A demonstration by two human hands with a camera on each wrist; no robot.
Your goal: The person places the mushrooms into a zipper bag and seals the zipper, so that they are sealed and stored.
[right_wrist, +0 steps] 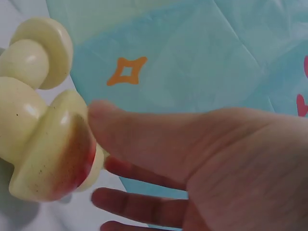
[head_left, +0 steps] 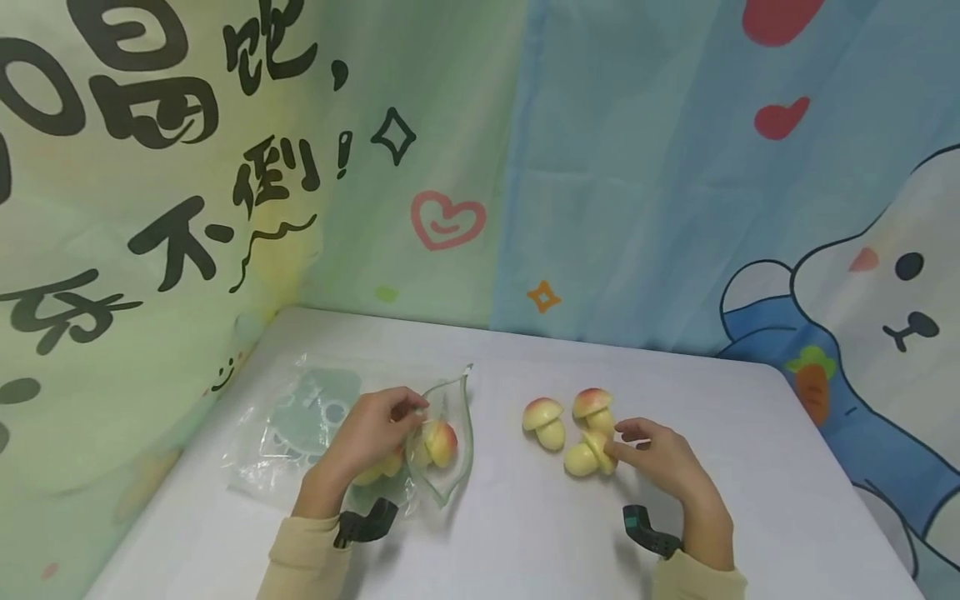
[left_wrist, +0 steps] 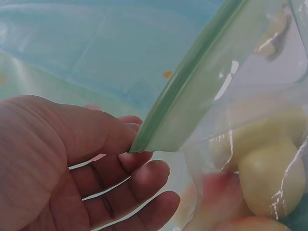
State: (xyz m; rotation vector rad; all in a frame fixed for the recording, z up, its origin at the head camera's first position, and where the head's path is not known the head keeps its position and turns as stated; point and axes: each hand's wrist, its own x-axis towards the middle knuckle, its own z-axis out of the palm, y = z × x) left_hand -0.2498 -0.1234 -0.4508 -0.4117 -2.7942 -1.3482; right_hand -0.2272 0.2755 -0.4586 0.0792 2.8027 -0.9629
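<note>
Head: left hand pinches clear plastic green-edged bag; right of bag, three glossy yellow-and-red mushrooms | Left wrist: more mushrooms inside bag | Right wrist: right hand relaxed, ungripping, beside nearest mushroom's red cap, mostly hidden from head

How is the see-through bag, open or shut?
Open: the bag gapes at its green-edged mouth in the head view, and the left hand pinches that edge.

Head view forward-down; wrist views close-up; hands shared.
</note>
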